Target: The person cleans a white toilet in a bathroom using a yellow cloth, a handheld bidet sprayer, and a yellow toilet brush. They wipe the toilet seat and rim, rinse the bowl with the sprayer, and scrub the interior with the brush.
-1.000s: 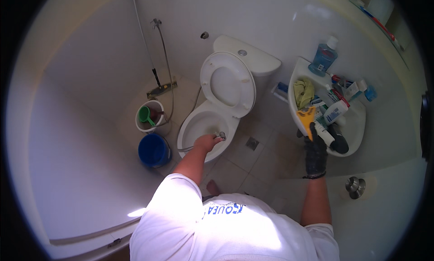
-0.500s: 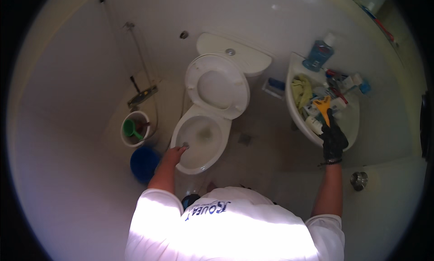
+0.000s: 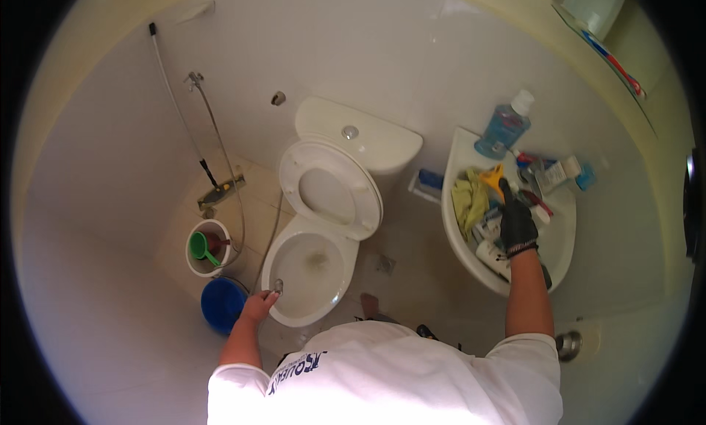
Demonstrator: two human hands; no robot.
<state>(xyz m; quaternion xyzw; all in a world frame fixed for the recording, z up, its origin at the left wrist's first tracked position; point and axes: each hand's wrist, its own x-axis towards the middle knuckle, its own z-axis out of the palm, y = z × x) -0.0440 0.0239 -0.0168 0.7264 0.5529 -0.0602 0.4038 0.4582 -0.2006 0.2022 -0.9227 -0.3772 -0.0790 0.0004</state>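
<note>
My bare left hand (image 3: 257,306) is closed on a small grey metallic piece (image 3: 278,285), held over the left front rim of the toilet bowl (image 3: 312,259). Its exact kind cannot be made out. The seat and lid are up, and a brownish stain shows inside the bowl. In a black glove, my right hand (image 3: 518,222) grips a yellow tool with a fan-shaped head (image 3: 491,176) above the corner washbasin (image 3: 566,237). Around that hand, the basin holds a yellow-green cloth (image 3: 469,204), a white bottle (image 3: 491,258), tubes and brushes.
Blue liquid fills a bottle (image 3: 504,127) on the basin's back corner. Left of the toilet stand a white bucket (image 3: 193,257) with a green dipper (image 3: 198,246), a blue bucket (image 3: 222,306) and a long-handled floor tool (image 3: 220,193). A hose (image 3: 213,123) hangs along the wall.
The view has shifted, so the room sits lower in it. My right hand has gone farther in over the basin with the yellow tool. My left hand stays at the bowl's rim.
</note>
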